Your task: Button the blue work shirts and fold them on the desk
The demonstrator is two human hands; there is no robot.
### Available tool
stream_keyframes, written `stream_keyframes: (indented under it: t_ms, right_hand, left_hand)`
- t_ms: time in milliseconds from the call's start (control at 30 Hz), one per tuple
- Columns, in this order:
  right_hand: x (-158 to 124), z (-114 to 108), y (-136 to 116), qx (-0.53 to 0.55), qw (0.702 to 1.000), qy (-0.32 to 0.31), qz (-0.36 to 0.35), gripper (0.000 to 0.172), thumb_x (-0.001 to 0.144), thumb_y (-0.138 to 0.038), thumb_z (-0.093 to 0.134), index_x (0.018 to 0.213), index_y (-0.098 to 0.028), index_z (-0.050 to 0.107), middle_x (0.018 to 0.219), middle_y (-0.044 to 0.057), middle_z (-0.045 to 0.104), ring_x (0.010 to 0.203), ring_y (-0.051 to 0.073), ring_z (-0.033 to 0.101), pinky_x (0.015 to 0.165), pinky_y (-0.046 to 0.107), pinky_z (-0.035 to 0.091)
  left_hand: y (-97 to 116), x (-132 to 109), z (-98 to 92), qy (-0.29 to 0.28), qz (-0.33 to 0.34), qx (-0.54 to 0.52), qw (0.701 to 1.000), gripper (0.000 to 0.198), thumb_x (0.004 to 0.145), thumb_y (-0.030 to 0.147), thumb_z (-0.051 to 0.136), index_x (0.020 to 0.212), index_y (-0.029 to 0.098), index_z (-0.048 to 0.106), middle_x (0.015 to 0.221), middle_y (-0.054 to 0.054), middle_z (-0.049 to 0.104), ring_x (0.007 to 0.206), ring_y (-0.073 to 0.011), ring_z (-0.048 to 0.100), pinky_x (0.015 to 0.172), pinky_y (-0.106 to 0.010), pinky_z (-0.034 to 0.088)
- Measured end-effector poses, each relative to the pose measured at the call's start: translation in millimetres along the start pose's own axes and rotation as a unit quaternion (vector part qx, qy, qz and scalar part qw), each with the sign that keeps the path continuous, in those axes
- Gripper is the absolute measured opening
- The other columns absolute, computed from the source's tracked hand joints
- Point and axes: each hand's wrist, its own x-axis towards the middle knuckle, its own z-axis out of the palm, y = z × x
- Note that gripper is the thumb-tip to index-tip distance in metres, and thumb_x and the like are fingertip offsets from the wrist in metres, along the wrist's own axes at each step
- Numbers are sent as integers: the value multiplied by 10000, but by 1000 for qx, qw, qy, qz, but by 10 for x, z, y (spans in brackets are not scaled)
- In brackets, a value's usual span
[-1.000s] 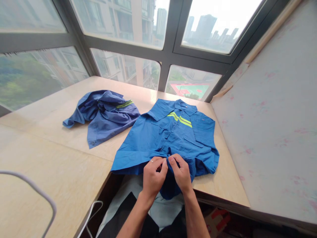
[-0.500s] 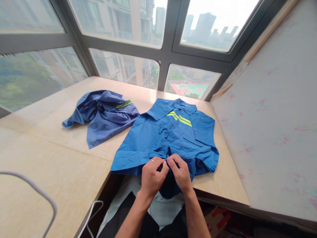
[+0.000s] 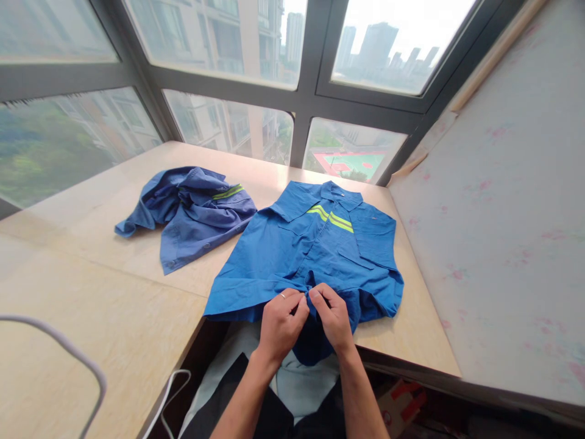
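A blue work jacket (image 3: 297,250) with yellow-green stripes lies spread on the tabletop, collar toward the window and front facing up. Its lower front hangs over the table's near edge. My left hand (image 3: 282,320), with a ring on one finger, pinches the cloth at the middle of the hem. Close beside it, my right hand (image 3: 333,314) grips the same front opening between thumb and fingers. The fingertips of both hands nearly meet; whatever small part of the jacket lies between them is hidden.
A second, crumpled blue jacket (image 3: 201,213) with a striped band lies to the left. The wooden tabletop (image 3: 91,292) runs to the windows. A white cable (image 3: 68,347) loops at lower left. A papered wall (image 3: 498,231) bounds the right, with a box (image 3: 402,405) below the table.
Almost nothing differs. Both hands keep their hold on the jacket's hem, with only a slight shift of the fingers and of the camera.
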Motion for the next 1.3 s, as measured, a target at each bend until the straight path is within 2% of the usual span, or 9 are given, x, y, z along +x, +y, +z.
stream_keyframes:
  t_ms: [200, 433, 633, 800, 933, 1100, 1300]
  right_hand:
    - [-3, 2, -5, 1, 1000, -4, 7, 325, 917, -433, 535, 690, -203, 564, 682, -9, 537, 665, 143, 484, 636, 258, 411]
    - [-17, 22, -1, 15, 1000, -16, 9, 309, 918, -409, 540, 691, -201, 560, 681, -14, 528, 665, 142, 480, 639, 261, 398]
    - [-27, 37, 26, 18, 1000, -16, 6, 308, 924, -421, 540, 708, -202, 563, 672, -23, 500, 647, 135, 460, 620, 257, 381]
    - [-39, 44, 39, 20, 1000, -10, -3, 286, 938, -402, 534, 735, -202, 566, 686, -21, 504, 658, 134, 464, 628, 257, 379]
    - [-47, 50, 41, 5, 1000, -27, -13, 269, 940, -376, 542, 743, -198, 586, 710, -11, 533, 682, 138, 482, 654, 262, 389]
    - [-39, 47, 65, 4, 999, -39, -28, 253, 937, -367, 553, 750, -200, 589, 720, -8, 536, 695, 141, 487, 664, 266, 395]
    - [-47, 48, 88, 19, 999, -26, -28, 261, 937, -370, 556, 739, -201, 575, 706, -16, 506, 670, 134, 466, 633, 258, 379]
  left_hand:
    - [1, 7, -3, 0, 2, 13, 1000, 288, 942, 238, 444, 720, 192, 622, 725, -36, 623, 709, -157, 576, 700, -269, 440]
    - [-60, -15, 65, 24, -30, 26, 999, 233, 908, 244, 444, 686, 200, 502, 687, 5, 525, 662, -139, 491, 641, -258, 381]
    - [-98, 8, 52, 29, -96, -84, 991, 286, 906, 291, 442, 638, 195, 471, 631, 23, 484, 625, -129, 459, 616, -252, 372]
    - [-130, 12, 18, 19, -145, -154, 977, 307, 907, 381, 485, 689, 178, 561, 630, 19, 505, 618, -130, 481, 616, -250, 396]
    - [-111, 18, 0, 30, -200, -213, 956, 409, 933, 483, 426, 739, 165, 594, 650, 13, 520, 603, -124, 495, 609, -248, 422]
    - [-111, 43, -25, -16, -236, -215, 947, 394, 824, 529, 609, 685, 161, 586, 614, 31, 488, 579, -110, 482, 572, -225, 416]
    - [-167, 67, -11, -21, -256, -280, 925, 416, 774, 563, 634, 671, 165, 568, 623, 34, 473, 585, -109, 488, 544, -217, 446]
